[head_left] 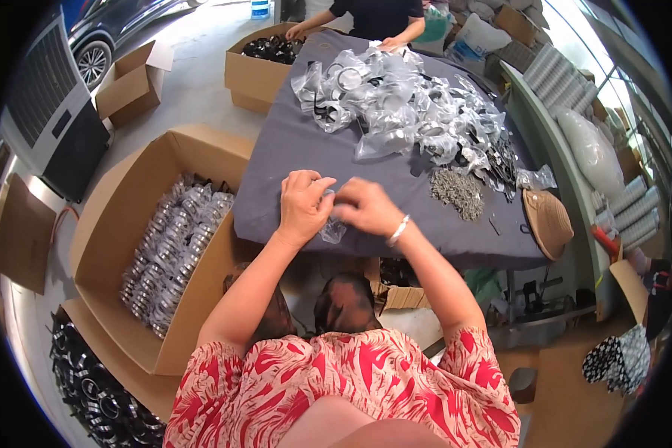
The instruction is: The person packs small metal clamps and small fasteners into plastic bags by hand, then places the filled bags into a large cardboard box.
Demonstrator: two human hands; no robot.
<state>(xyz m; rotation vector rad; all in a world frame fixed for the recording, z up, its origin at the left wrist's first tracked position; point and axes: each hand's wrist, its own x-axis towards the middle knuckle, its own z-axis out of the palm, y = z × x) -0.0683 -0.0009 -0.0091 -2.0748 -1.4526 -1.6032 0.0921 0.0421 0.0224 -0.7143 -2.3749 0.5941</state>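
Observation:
My left hand (303,203) is closed over the near edge of the cloth-covered table, fingers pinching a small clear plastic bag (332,231). The bag's lower part hangs below my hands; what it contains, if anything, I cannot make out. My right hand (367,209), slightly blurred and with a bracelet at the wrist, has its fingers bent in against the top of the same bag. Beyond them on the dark grey cloth (276,149) lies a big heap of bagged parts (396,97). To the right sits a pile of small metal pieces (457,193).
On my left stands an open carton (97,231) holding rows of bagged metal rings (175,254). Black ringed parts (101,388) fill a container below it. A straw hat (546,222) rests at the table's right corner. Across the table, a person (377,19) reaches toward the heap and another carton (254,78).

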